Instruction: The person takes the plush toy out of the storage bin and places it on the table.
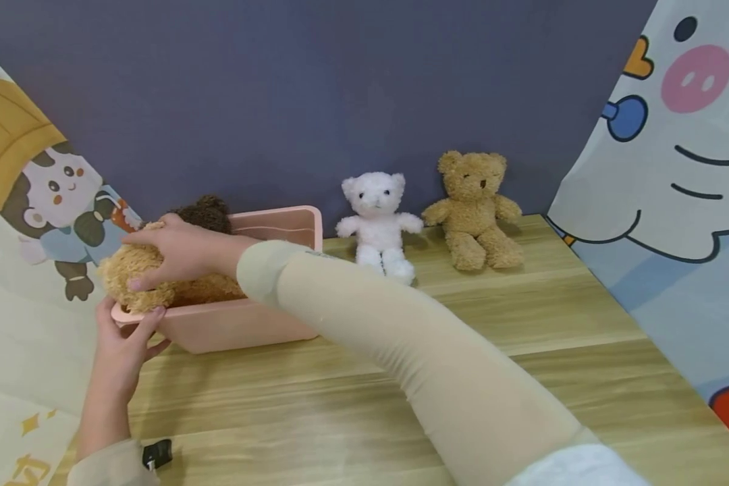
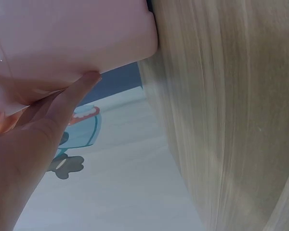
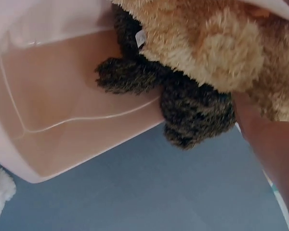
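A pink plastic bin stands on the wooden table at the left. My right hand reaches across and grips a curly light-brown teddy bear at the bin's left end, fingers spread over the fur. Beside that bear in the bin is a dark brown teddy bear, its black-looking fur also showing in the right wrist view with a small white tag near it. My left hand holds the bin's left end, thumb at the rim and the other fingers underneath. In the left wrist view its fingers press against the pink wall.
Right of the bin, a white teddy bear and a tan teddy bear sit against the dark blue back panel. A small black object lies near my left wrist. Cartoon-printed panels flank the wooden table.
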A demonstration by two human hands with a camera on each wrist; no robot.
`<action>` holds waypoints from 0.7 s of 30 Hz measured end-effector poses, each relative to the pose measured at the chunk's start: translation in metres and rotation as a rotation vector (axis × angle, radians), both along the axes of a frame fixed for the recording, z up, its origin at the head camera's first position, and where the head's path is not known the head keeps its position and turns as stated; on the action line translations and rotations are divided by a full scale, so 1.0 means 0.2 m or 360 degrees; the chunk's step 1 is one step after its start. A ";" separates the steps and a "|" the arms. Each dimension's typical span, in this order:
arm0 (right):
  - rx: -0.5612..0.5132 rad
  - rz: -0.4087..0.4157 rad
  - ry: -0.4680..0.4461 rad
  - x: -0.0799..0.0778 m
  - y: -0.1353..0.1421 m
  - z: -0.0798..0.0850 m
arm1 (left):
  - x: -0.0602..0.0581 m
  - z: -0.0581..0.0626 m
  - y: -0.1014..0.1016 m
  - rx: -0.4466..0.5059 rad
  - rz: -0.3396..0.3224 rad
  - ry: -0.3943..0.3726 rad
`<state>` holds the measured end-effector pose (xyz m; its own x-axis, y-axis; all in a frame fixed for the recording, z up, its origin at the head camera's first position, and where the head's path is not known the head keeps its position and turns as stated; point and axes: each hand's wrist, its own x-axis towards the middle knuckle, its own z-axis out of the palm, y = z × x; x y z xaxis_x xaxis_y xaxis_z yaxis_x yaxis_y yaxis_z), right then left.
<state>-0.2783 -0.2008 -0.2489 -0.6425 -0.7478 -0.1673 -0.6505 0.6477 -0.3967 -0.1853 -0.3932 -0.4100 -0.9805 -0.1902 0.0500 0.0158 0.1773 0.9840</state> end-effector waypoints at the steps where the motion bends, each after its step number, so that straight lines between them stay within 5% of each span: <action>1: 0.0019 -0.0007 0.0008 0.01 -0.01 -0.01 | 0.00 0.00 0.00 0.0003 0.0000 0.0001; 21: 0.0108 -0.0460 0.0178 0.06 -0.13 -0.10 | -0.01 -0.01 -0.01 -0.0058 0.0000 -0.0017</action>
